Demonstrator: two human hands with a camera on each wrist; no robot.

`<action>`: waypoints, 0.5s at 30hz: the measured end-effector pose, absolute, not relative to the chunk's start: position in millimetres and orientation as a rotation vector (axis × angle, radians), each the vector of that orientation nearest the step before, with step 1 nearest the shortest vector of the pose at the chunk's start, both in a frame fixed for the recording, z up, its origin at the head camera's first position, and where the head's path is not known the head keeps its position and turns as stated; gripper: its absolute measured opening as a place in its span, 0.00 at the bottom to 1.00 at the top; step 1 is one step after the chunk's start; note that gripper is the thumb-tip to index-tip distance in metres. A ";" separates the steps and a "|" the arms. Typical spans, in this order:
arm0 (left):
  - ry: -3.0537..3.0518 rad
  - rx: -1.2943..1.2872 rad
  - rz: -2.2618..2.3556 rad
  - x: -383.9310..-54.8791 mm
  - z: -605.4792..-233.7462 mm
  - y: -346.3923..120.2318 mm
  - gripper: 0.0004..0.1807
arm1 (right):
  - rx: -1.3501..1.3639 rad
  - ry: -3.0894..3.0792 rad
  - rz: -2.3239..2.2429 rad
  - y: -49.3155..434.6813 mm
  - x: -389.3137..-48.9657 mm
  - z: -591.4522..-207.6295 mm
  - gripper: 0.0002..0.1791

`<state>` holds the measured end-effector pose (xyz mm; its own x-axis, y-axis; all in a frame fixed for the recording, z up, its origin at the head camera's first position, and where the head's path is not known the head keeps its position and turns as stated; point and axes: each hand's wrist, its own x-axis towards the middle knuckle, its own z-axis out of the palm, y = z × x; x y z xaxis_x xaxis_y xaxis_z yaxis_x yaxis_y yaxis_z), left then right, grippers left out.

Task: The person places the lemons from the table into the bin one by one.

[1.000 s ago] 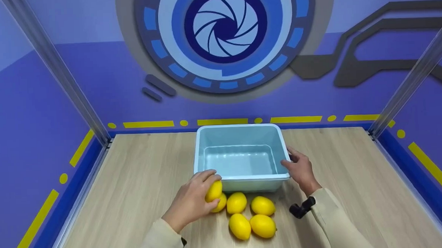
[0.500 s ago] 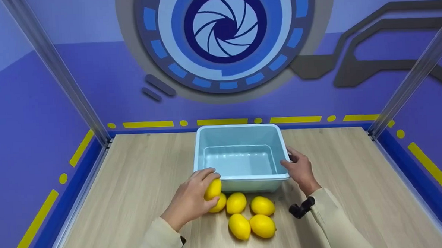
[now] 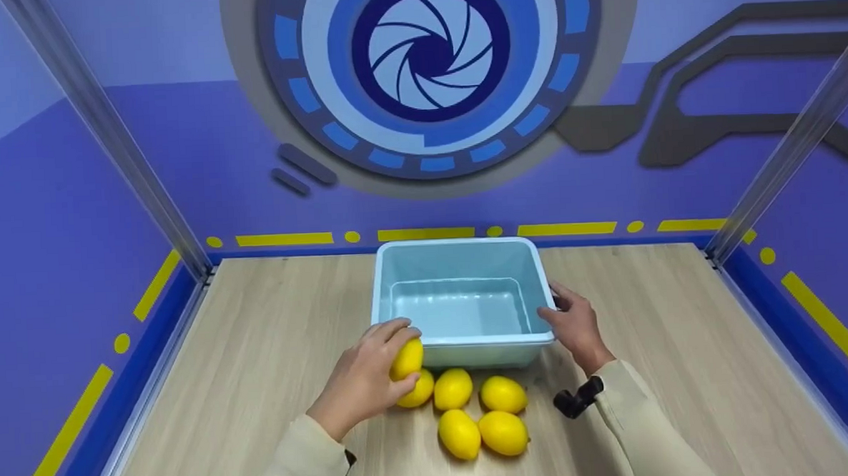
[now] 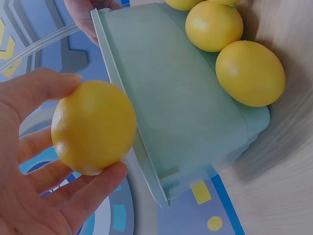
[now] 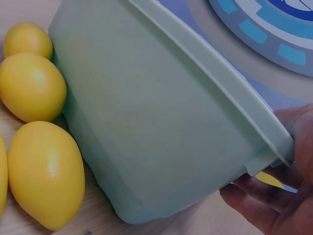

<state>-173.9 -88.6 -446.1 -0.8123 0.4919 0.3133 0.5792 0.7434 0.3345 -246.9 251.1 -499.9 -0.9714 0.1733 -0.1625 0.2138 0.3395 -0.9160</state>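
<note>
My left hand holds a yellow lemon between thumb and fingers, up near the front left corner of a pale blue plastic bin. In the left wrist view that lemon is off the table, beside the bin's rim. My right hand grips the bin's right side, thumb over the rim and fingers outside it; the right wrist view shows the fingers under the rim. Nothing lies inside the bin. Several more lemons lie on the table in front of it.
The wooden table ends at a purple back wall behind the bin. Metal posts stand at both back corners. A small black device is strapped at the right sleeve.
My left hand has crept slightly up and left with the lemon still held. The right hand, the bin and the other lemons stay where they were.
</note>
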 end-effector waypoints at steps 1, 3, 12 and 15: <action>-2.742 -0.847 -0.630 -174.1 -445.7 -88.7 0.28 | 0.362 2.551 -1.748 250.7 -246.9 -500.0 0.35; -2.748 -0.841 -0.635 -174.6 -444.8 -88.8 0.28 | 0.355 2.569 -1.748 250.2 -247.2 -500.1 0.35; -2.772 -0.809 -0.651 -175.5 -439.8 -89.3 0.28 | 0.345 2.564 -1.759 249.9 -247.7 -500.6 0.34; -2.772 -0.808 -0.649 -175.9 -439.5 -89.2 0.28 | 0.353 2.547 -1.759 250.4 -246.9 -500.8 0.35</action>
<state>-175.9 -89.2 -439.5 -0.8356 0.4673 0.2888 0.5470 0.7568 0.3578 -246.9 250.4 -500.8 -0.9740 0.1701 -0.1494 0.1999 0.3367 -0.9202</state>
